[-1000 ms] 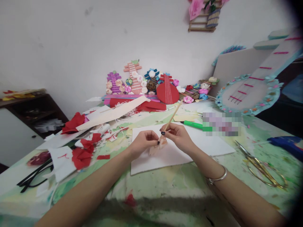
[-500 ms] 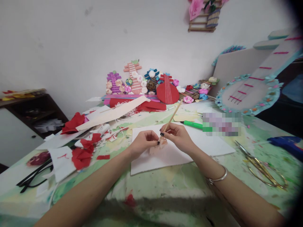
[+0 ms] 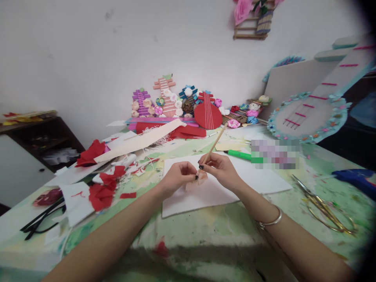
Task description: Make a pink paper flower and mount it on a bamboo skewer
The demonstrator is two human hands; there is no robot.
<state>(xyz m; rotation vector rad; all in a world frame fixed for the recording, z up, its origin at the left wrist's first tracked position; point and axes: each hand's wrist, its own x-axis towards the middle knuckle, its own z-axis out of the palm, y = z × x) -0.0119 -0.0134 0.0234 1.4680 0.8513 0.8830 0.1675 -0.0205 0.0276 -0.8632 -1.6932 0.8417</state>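
Observation:
Over a white sheet both of my hands meet. My left hand is closed, thumb and forefinger pinching a crumpled piece of peach crepe paper. My right hand is closed around a thin wooden stick that slants up and away to the right. The stick's lower end is hidden by my fingers, close to the peach paper. Beyond my right hand, a green-handled tool lies across the sheet's far edge.
On the right lie gold-handled scissors and a blue glue gun. Red paper scraps and black-framed glasses are at left. Paper-flower lutes and a red lute line the wall; a large blue-edged lute leans at right.

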